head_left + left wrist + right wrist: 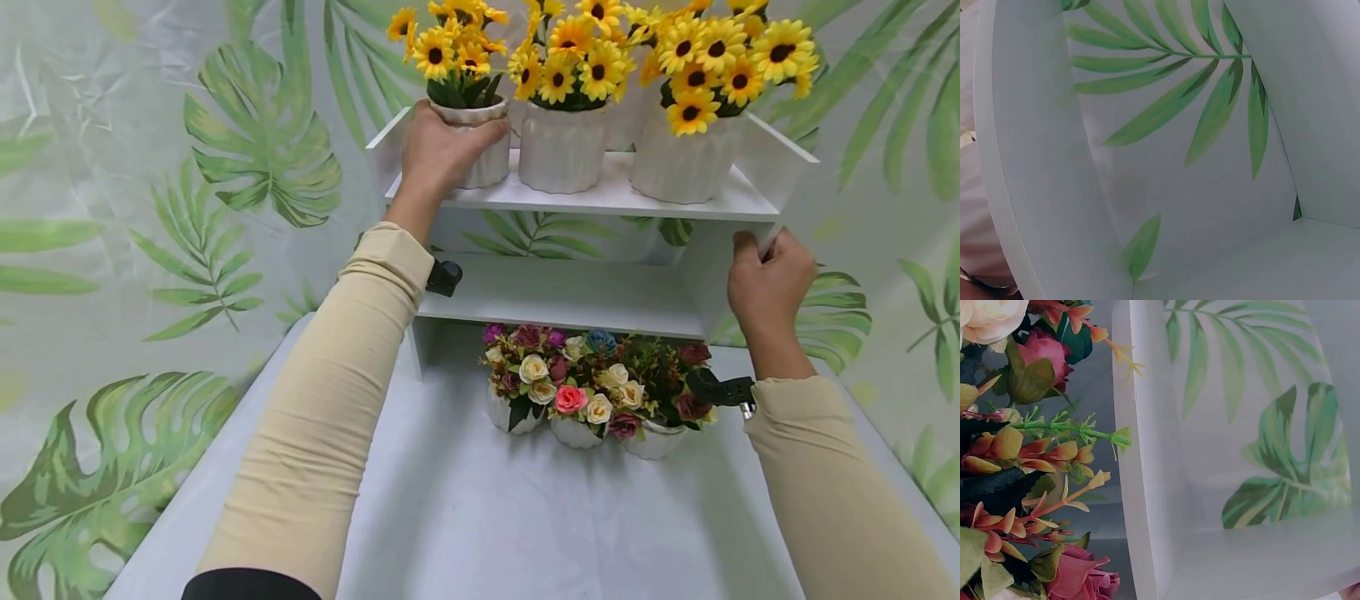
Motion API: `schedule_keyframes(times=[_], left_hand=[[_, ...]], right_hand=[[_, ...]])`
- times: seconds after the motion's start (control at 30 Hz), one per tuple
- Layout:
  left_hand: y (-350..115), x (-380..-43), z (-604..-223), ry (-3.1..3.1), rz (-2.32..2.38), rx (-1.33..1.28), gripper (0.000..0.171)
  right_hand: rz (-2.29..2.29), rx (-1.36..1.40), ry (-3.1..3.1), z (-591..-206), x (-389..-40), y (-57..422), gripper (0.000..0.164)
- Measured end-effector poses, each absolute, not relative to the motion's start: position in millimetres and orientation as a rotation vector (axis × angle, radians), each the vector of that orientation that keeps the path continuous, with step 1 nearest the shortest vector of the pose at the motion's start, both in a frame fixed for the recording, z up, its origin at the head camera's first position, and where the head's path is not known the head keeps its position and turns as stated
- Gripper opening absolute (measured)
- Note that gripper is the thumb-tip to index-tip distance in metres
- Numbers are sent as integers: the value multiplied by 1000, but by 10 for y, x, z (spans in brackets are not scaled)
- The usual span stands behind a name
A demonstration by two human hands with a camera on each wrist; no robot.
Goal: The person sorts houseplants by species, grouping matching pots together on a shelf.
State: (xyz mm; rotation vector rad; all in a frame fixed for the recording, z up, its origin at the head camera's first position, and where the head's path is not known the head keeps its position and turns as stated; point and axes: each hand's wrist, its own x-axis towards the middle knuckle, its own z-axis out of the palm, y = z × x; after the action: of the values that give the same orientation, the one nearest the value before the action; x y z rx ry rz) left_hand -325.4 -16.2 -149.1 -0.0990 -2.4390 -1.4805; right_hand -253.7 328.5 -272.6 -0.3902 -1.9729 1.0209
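Note:
On the top board of a white shelf unit (585,204), my left hand (444,148) grips the leftmost white flowerpot (489,169) near its rim; yellow sunflowers (457,52) fill it. Two more white sunflower pots stand to its right, a middle pot (562,154) and a right pot (678,167). My right hand (774,279) curls round the front edge of the unit's right side panel, just below the top board. In the left wrist view, side panels and boards (1035,156) of the unit show, and the left hand is outside that view.
Under the middle board (570,292), three white pots of mixed roses stand in a row on the white tabletop (525,517), the right rose pot (655,442) nearest me. Behind hangs a leaf-print cloth (262,142). The right wrist view shows a pink rose (1079,575) close to the board's edge.

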Motion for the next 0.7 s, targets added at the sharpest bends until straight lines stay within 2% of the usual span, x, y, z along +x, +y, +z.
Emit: schedule_keyframes(times=[0.17,0.33,0.4,0.5,0.7], left_hand=[[-167,-3232,-1488,-2455,-1503,-100,90],[-175,-3170,-1502,-2527,-1474,-85,111],[-193,-3105,-1520,-2543,-1438,-87,113],[-248,-2946,-1592,-2482,-1360,-99,102],[-410,-2521,-1977,-2073,-1380,-299,61]], right_hand=[[1027,-379,-1972,-2713,-2523,3275,36],[1051,-403,-1983,-2724,-2529,3292,35],[1055,-403,-1976,-2724,-2532,3297,34],[1061,-398,-1963,-2720,-2537,3300,33],[1078,-424,-1988,-2715,-2540,3281,32]])
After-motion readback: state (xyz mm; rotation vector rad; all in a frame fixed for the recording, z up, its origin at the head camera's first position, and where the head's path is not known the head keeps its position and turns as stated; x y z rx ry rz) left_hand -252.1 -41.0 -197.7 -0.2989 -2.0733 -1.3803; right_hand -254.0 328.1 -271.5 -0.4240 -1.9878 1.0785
